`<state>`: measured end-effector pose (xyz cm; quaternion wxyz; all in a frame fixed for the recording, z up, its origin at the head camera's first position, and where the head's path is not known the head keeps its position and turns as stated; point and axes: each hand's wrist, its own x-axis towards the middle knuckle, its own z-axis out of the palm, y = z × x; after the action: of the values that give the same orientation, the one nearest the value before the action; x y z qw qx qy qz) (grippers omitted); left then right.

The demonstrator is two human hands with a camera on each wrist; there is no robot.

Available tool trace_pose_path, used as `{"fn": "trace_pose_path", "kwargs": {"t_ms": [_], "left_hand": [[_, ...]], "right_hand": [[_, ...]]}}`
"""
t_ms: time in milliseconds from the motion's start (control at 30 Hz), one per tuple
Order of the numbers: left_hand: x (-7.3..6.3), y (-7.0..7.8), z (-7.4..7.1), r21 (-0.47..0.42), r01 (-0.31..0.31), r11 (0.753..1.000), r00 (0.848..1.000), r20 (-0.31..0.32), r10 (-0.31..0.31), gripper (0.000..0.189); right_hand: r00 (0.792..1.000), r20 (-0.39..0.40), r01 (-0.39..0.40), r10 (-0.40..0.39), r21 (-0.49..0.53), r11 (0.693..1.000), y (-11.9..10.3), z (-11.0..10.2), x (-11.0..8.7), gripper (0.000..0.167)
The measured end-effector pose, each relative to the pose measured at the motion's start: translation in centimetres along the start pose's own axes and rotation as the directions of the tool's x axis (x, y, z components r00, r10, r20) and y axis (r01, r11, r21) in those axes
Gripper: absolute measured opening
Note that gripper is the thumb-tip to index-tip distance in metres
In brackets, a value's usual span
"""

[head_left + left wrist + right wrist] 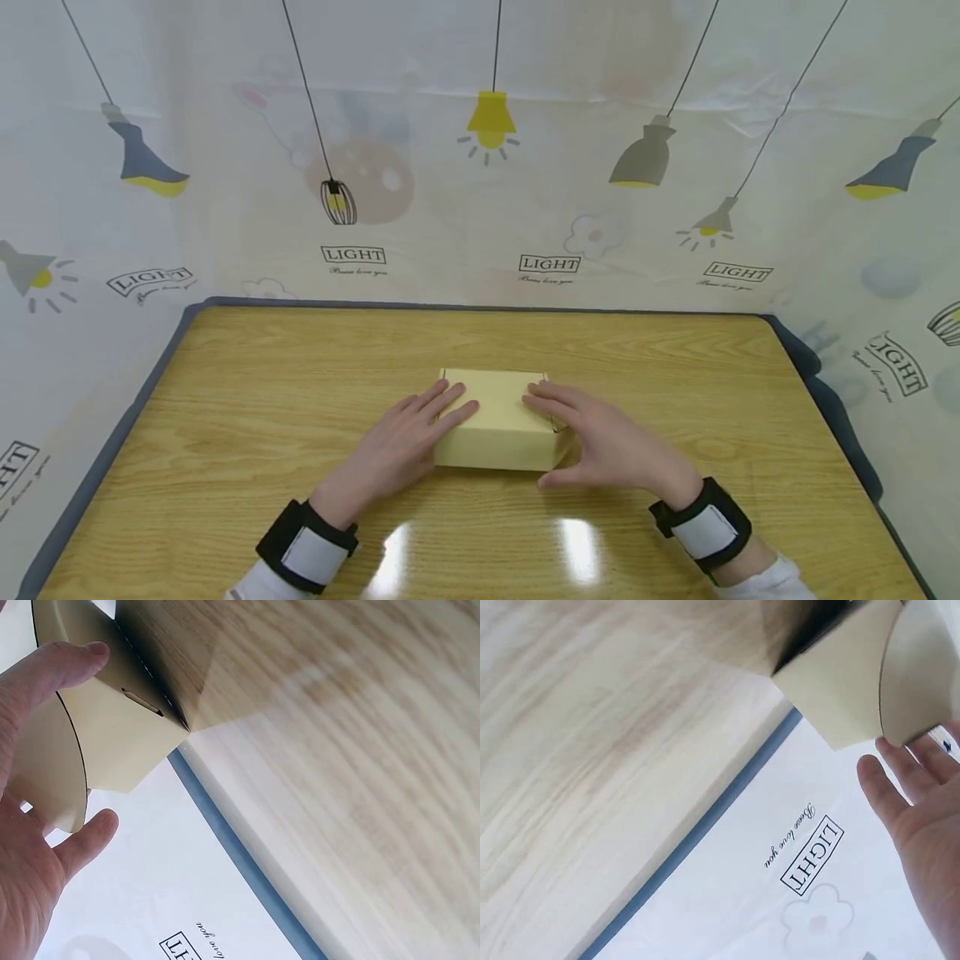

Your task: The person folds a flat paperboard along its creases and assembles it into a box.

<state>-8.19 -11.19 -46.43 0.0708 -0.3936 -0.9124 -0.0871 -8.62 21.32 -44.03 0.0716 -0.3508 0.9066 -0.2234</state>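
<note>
A pale yellow cardboard box (497,446) lies on the wooden table between both hands, its lid panel down over the top. My left hand (401,437) rests along the box's left edge, its fairly straight fingers reaching onto the lid. At the right end, my right hand (611,442) touches the lid's edge with extended fingers, while its thumb is by the front right corner. A rounded side flap (49,769) stands out from the box in the left wrist view, beside the left fingers. Another rounded flap (919,682) meets the right fingertips. The box's inside is hidden.
The wooden table (300,367) has a grey-blue border (480,307) along its back. Behind and beside it hangs a white cloth (435,217) printed with lamps and lettering. Black wrist straps (307,546) with white patches circle both wrists.
</note>
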Motion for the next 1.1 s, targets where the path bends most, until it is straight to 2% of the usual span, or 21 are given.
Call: {"fn": "trace_pose_path", "kwargs": {"t_ms": [233,333,500,700,833,1000,1100], "left_hand": [[0.2,-0.1,-0.3,-0.027,0.017,0.999,1.000,0.025,-0.016,0.091],[0.2,-0.1,-0.4,-0.039,0.016,0.999,0.999,0.028,-0.015,0.092],[0.3,-0.1,-0.6,-0.051,0.014,0.999,1.000,0.020,-0.013,0.092],[0.4,0.0,-0.7,-0.063,0.027,0.998,0.999,0.032,-0.025,0.092],[0.3,-0.1,-0.8,-0.087,0.040,0.995,0.999,0.039,-0.037,0.093],[0.3,-0.2,-1.0,-0.160,0.071,0.985,0.996,0.067,-0.061,0.096],[0.3,-0.3,-1.2,-0.222,0.098,0.970,0.992,0.094,-0.079,0.097]], "right_hand": [[0.994,-0.044,0.088,-0.096,-0.164,0.982,0.3,0.8,-0.8,0.107],[0.990,-0.061,0.111,-0.130,-0.246,0.963,0.6,1.1,-0.8,0.108],[0.983,-0.080,0.129,-0.167,-0.349,0.928,0.8,1.6,-0.7,0.100],[0.971,-0.115,0.142,-0.211,-0.431,0.891,0.9,2.0,-0.4,0.096],[0.971,-0.119,0.140,-0.208,-0.423,0.895,0.9,2.1,-0.2,0.096],[0.969,-0.146,0.135,-0.199,-0.361,0.923,0.9,1.9,-0.1,0.097],[0.972,-0.151,0.126,-0.179,-0.311,0.942,0.9,1.7,0.0,0.098]]}}
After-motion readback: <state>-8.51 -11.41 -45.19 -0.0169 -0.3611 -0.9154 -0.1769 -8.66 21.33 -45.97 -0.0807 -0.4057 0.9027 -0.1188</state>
